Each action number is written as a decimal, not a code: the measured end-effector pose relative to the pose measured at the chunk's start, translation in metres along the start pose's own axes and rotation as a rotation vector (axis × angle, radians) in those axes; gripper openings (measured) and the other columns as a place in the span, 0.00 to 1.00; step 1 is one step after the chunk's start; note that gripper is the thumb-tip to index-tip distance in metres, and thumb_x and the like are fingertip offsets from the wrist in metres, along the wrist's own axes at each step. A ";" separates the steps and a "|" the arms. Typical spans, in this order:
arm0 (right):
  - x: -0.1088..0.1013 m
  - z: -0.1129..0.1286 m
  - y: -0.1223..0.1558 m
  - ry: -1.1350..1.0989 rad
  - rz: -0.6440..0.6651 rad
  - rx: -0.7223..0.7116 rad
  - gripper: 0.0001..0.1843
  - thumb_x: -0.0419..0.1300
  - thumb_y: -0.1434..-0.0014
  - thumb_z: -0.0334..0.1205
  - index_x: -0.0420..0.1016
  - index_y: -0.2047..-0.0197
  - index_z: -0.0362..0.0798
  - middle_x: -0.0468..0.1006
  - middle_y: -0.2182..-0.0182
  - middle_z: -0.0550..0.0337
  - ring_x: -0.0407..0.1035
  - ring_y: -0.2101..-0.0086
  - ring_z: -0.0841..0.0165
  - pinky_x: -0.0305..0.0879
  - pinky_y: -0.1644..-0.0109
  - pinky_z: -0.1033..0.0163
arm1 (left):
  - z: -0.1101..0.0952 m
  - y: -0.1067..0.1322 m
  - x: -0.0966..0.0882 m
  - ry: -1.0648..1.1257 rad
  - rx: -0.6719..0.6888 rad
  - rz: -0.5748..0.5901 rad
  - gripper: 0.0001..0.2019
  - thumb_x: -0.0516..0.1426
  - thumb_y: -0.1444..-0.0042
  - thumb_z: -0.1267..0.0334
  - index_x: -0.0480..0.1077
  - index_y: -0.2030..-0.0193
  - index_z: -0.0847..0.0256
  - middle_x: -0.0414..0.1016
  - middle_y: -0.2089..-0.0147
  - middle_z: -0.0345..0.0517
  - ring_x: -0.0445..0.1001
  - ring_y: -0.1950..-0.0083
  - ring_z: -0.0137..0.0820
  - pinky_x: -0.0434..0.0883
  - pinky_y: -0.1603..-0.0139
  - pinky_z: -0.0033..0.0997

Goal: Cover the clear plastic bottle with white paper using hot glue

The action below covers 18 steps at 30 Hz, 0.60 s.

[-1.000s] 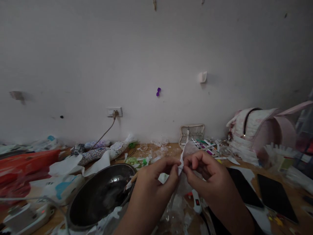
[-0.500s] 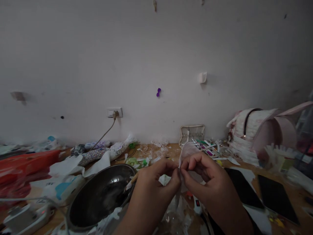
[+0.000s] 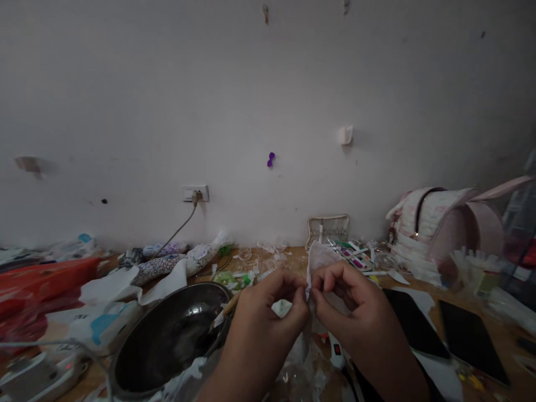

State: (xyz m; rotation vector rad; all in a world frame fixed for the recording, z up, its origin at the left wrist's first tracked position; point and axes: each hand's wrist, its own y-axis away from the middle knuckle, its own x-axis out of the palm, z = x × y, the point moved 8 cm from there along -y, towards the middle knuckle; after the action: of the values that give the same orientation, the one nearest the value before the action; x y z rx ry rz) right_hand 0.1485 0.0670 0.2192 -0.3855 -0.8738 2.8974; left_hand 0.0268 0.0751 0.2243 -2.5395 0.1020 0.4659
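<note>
My left hand (image 3: 268,318) and my right hand (image 3: 355,312) meet just above the table, fingertips pinching the edge of a thin, pale pinkish-white sheet (image 3: 321,254). Whether it is cloth, tissue or plastic, I cannot tell. Part of it stands up behind my right fingers, and the rest hangs below, mostly hidden by my hands. Left of my left hand lies a dark round pan (image 3: 167,340) with a wooden-handled tool (image 3: 228,308) at its rim. Under my hands are crumpled clear plastic (image 3: 293,374) and a white device with a red switch (image 3: 336,350).
Two dark phones (image 3: 473,338) lie at the right, before a pink-and-white backpack (image 3: 435,234). At the left are a red plastic bag (image 3: 46,285), a tissue pack (image 3: 96,326) and a power strip (image 3: 62,371). Several pens (image 3: 355,254) and an open tool case (image 3: 328,229) stand near the wall.
Both hands keep their pinch on the sheet, with its pinched edge slightly shifted between the fingertips. The whole view has moved a little; nothing else visibly differs.
</note>
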 end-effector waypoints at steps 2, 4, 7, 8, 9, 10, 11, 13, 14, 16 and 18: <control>-0.001 0.000 0.000 0.013 0.002 0.000 0.07 0.55 0.49 0.33 0.59 0.74 0.51 0.69 0.74 0.65 0.65 0.71 0.70 0.62 0.67 0.64 | -0.002 0.001 0.001 0.025 0.013 -0.002 0.05 0.55 0.51 0.71 0.70 0.72 0.59 0.77 0.73 0.36 0.74 0.70 0.25 0.69 0.68 0.22; -0.001 0.001 0.000 0.031 0.007 -0.008 0.07 0.55 0.50 0.32 0.59 0.75 0.50 0.69 0.74 0.65 0.65 0.71 0.70 0.61 0.67 0.64 | -0.003 0.002 0.002 0.023 0.021 0.000 0.05 0.55 0.51 0.72 0.70 0.72 0.59 0.76 0.73 0.35 0.74 0.70 0.25 0.69 0.68 0.21; 0.000 0.004 0.000 0.025 0.019 -0.032 0.08 0.55 0.50 0.31 0.59 0.75 0.50 0.70 0.74 0.65 0.64 0.71 0.70 0.60 0.66 0.64 | -0.002 0.003 0.001 0.007 0.016 -0.004 0.04 0.55 0.51 0.71 0.69 0.72 0.59 0.76 0.73 0.36 0.74 0.70 0.25 0.69 0.68 0.22; 0.000 0.005 0.000 0.022 0.020 -0.038 0.08 0.55 0.49 0.31 0.59 0.75 0.50 0.70 0.74 0.65 0.65 0.71 0.70 0.60 0.66 0.64 | -0.002 0.003 0.001 0.001 0.015 -0.006 0.04 0.55 0.51 0.71 0.69 0.73 0.59 0.76 0.74 0.36 0.74 0.71 0.25 0.68 0.69 0.22; 0.000 0.005 0.000 0.021 0.024 -0.040 0.08 0.55 0.49 0.31 0.59 0.75 0.50 0.70 0.74 0.65 0.65 0.71 0.70 0.60 0.65 0.64 | -0.002 0.003 0.000 -0.009 0.015 -0.010 0.04 0.55 0.51 0.71 0.69 0.73 0.59 0.76 0.74 0.35 0.73 0.71 0.25 0.68 0.69 0.22; 0.000 0.006 0.000 0.023 0.025 -0.041 0.08 0.55 0.49 0.32 0.59 0.75 0.50 0.70 0.74 0.65 0.65 0.71 0.70 0.60 0.65 0.64 | -0.003 0.003 -0.001 -0.021 0.022 -0.014 0.04 0.55 0.51 0.71 0.69 0.73 0.59 0.75 0.75 0.35 0.73 0.72 0.25 0.68 0.70 0.21; 0.001 0.006 0.000 0.027 0.026 -0.038 0.08 0.55 0.49 0.32 0.59 0.75 0.50 0.70 0.74 0.65 0.65 0.71 0.69 0.61 0.65 0.63 | -0.003 0.003 -0.001 -0.037 0.031 -0.018 0.05 0.55 0.51 0.71 0.69 0.73 0.59 0.75 0.75 0.35 0.73 0.73 0.24 0.68 0.70 0.21; 0.001 0.006 0.000 0.036 0.031 -0.035 0.08 0.55 0.49 0.31 0.59 0.76 0.50 0.70 0.74 0.65 0.65 0.71 0.69 0.60 0.65 0.63 | -0.004 0.002 -0.002 -0.062 0.048 -0.022 0.05 0.55 0.51 0.72 0.69 0.73 0.59 0.75 0.75 0.34 0.72 0.73 0.24 0.68 0.70 0.21; 0.001 0.006 0.000 0.041 0.033 -0.036 0.08 0.55 0.49 0.31 0.59 0.76 0.50 0.70 0.74 0.65 0.65 0.71 0.69 0.60 0.65 0.64 | -0.004 0.001 -0.001 -0.068 0.052 -0.021 0.05 0.54 0.51 0.72 0.69 0.72 0.59 0.75 0.75 0.34 0.72 0.73 0.24 0.67 0.70 0.21; 0.001 0.006 0.001 0.036 0.036 -0.045 0.08 0.55 0.49 0.31 0.60 0.76 0.50 0.70 0.74 0.66 0.65 0.71 0.70 0.60 0.65 0.64 | -0.003 0.000 0.000 -0.059 0.046 -0.020 0.05 0.54 0.52 0.72 0.69 0.73 0.59 0.75 0.75 0.34 0.72 0.73 0.24 0.67 0.70 0.21; 0.001 0.006 0.001 0.016 0.040 -0.045 0.08 0.55 0.49 0.31 0.59 0.75 0.50 0.70 0.74 0.66 0.65 0.71 0.71 0.61 0.66 0.65 | -0.001 0.000 0.001 -0.034 0.026 -0.015 0.05 0.53 0.52 0.72 0.68 0.73 0.59 0.75 0.75 0.35 0.72 0.73 0.24 0.67 0.72 0.21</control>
State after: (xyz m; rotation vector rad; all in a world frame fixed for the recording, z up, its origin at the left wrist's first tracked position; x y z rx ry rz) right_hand 0.1461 0.0633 0.2230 -0.4344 -0.9413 2.9109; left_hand 0.0280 0.0749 0.2250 -2.5041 0.0754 0.4982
